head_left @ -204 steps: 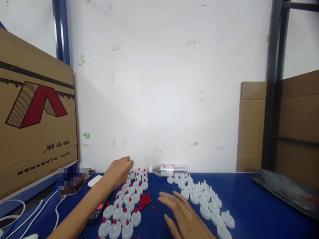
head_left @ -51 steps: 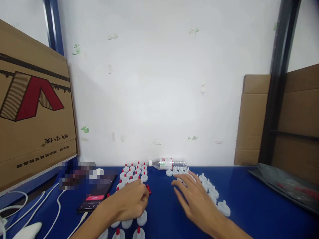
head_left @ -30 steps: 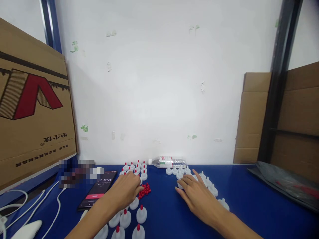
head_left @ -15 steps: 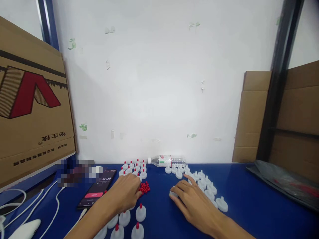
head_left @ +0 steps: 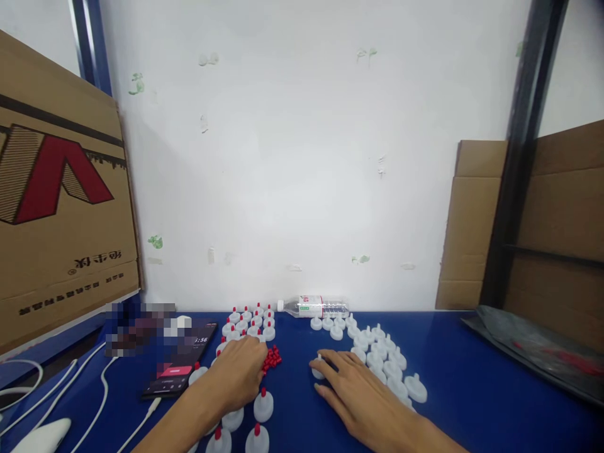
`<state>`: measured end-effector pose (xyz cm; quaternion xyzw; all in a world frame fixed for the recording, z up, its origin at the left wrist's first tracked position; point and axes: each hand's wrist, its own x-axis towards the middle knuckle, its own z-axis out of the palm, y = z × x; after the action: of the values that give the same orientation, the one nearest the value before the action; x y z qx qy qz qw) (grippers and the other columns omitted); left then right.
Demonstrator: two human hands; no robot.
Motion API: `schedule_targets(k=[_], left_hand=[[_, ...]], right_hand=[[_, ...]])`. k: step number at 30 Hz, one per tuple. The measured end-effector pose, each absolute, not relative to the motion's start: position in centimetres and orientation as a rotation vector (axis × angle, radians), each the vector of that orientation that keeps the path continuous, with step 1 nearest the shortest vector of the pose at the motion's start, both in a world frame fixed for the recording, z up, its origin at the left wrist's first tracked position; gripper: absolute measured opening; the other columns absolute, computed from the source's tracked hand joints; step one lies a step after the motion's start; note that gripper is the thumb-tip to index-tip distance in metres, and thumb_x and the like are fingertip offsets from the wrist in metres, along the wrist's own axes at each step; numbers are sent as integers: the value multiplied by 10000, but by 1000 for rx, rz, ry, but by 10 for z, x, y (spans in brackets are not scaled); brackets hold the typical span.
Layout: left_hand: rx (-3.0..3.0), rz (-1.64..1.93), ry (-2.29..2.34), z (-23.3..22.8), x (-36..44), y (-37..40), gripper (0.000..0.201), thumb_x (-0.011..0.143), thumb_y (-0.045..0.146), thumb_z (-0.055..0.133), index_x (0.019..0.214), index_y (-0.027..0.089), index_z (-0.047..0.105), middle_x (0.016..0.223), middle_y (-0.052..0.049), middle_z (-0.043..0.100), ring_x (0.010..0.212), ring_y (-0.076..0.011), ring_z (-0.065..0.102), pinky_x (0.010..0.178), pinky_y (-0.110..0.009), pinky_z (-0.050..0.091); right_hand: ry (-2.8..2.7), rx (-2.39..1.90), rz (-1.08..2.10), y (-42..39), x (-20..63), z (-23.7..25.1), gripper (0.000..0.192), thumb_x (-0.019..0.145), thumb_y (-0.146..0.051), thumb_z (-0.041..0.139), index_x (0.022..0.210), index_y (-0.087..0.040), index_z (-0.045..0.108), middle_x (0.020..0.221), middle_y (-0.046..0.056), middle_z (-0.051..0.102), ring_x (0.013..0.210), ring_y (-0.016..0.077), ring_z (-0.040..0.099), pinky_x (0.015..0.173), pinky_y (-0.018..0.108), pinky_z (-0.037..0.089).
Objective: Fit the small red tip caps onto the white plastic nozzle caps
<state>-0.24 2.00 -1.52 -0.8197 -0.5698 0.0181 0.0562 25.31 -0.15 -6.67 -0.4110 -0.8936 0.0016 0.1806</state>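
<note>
View from above a smooth blue table [head_left: 462, 390]. The landmark is a small heap of glossy red plastic tips [head_left: 272, 358] near the table's middle. The left hand [head_left: 238, 374] lies palm down just left of the heap, fingers curled toward it; whether it grips a tip cannot be told. Around that hand, left of and behind the heap, stand round white plastic caps fitted with red tips [head_left: 263, 406], dome-shaped with a short nozzle. Right of the heap, the right hand [head_left: 353, 390] rests with fingers spread and loose, fingertips on one plain white cap [head_left: 319, 369]. Further right run rows of plain white caps [head_left: 384, 362]. Behind the heap lies a clear plastic bottle [head_left: 314, 307] on its side. Left of the heap lies a flat dark phone [head_left: 182, 365].
</note>
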Motion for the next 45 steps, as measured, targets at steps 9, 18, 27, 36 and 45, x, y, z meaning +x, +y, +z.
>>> schedule_targets(k=[9,18,27,36,45], left_hand=[[-2470,-255,-1666,-12,7,27,143,917,173,486,888,192,624,891,-87,727,843,-290,698,711,-360,464],[-2832,-689,-1246,-25,24,18,165,979,178,539,1066,262,651,996,4,700,854,-181,673,730,-268,445],[-2904,-645,-1119,-31,26,19,282,1015,140,485,1077,277,723,1051,-11,702,883,-172,688,755,-256,467],[-2836,-692,-1230,-27,31,13,297,1047,247,436,903,214,694,856,-22,713,769,-181,656,690,-264,422],[-2950,-906,-1297,-31,36,2,353,1025,222,399,724,206,582,747,2,666,714,-155,613,698,-267,391]], right_hand=[[-2461,-1048,120,-1,251,-69,216,1034,-221,506,1163,-318,649,1154,26,637,1004,203,620,907,331,483],[-2477,-1025,33,-1,250,-69,344,983,-85,509,1180,-325,655,1227,43,592,978,195,592,851,297,462],[-2424,-932,117,0,253,-65,576,875,69,426,1264,-324,590,1258,50,512,926,147,601,822,257,484],[-2067,-832,324,-3,252,-66,188,1005,-184,519,1162,-282,484,1145,23,607,1095,183,613,988,312,473],[-2084,-720,286,-4,254,-74,132,1021,-139,442,986,-262,474,1175,43,628,1193,173,595,943,272,506]])
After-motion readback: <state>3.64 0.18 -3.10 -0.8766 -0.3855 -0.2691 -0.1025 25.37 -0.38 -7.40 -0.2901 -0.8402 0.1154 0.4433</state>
